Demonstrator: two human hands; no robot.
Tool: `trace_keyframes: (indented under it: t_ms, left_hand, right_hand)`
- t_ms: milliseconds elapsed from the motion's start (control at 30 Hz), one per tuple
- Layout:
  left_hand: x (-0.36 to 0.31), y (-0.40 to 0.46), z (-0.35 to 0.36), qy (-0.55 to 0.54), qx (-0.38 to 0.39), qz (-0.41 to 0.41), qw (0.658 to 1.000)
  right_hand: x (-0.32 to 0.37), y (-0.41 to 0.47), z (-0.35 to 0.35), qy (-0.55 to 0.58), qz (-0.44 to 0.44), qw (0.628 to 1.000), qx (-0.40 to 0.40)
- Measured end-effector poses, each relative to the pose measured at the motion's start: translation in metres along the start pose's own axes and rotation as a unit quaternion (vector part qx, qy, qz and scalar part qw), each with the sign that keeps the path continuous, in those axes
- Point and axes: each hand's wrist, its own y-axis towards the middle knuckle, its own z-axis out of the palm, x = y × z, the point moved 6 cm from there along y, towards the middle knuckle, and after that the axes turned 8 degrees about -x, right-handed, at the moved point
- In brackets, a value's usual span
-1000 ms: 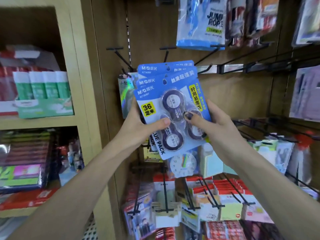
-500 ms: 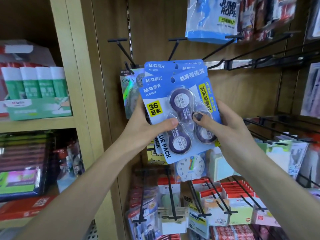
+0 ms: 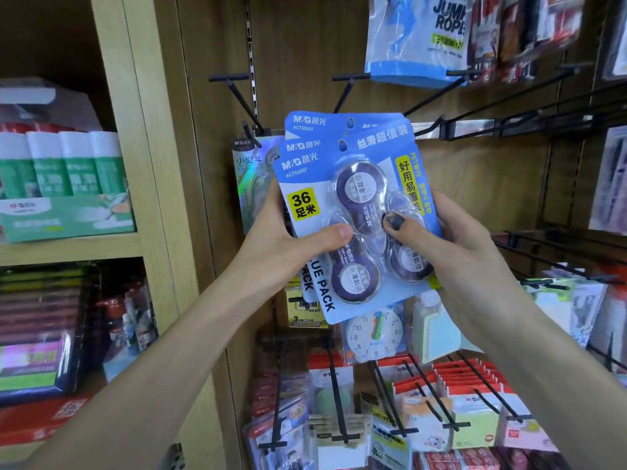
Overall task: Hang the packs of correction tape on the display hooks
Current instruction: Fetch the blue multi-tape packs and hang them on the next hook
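Fanned packs of correction tape (image 3: 342, 184) pinched between both thumbs in front and fingers curled behind, left hand (image 3: 288, 245) and right hand (image 3: 451, 242).

A jump rope bag (image 3: 420, 39) hangs top right. Green-and-white glue sticks (image 3: 61, 164) stand in a carton on the wooden shelf (image 3: 71, 247) at left. Lower down, a small clock pack (image 3: 375, 334) hangs above red-topped packs (image 3: 468, 371) on pegs.

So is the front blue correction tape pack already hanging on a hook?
No, the front pack is gripped by the left hand and right hand, its hang hole clear of any hook.
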Motion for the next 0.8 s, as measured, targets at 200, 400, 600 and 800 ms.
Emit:
trace_keyframes:
  t_ms: [200, 400, 600, 800]
  left_hand:
    - [0.0, 0.005, -0.001, -0.006, 0.002, -0.026, 1.0]
    - [0.005, 0.006, 0.004, -0.026, 0.011, -0.053, 0.998]
    - [0.01, -0.003, 0.006, -0.04, 0.011, -0.06, 0.997]
    - [0.021, -0.011, 0.005, -0.052, 0.019, -0.085, 0.995]
  right_hand:
    - [0.001, 0.003, 0.005, 0.012, 0.037, 0.999, 0.006]
    - [0.0, 0.011, 0.005, 0.003, 0.059, 0.998, 0.009]
    - [-0.004, 0.007, 0.004, 0.003, 0.067, 0.998, 0.017]
    - [-0.013, 0.004, 0.006, 0.005, 0.081, 0.997, 0.018]
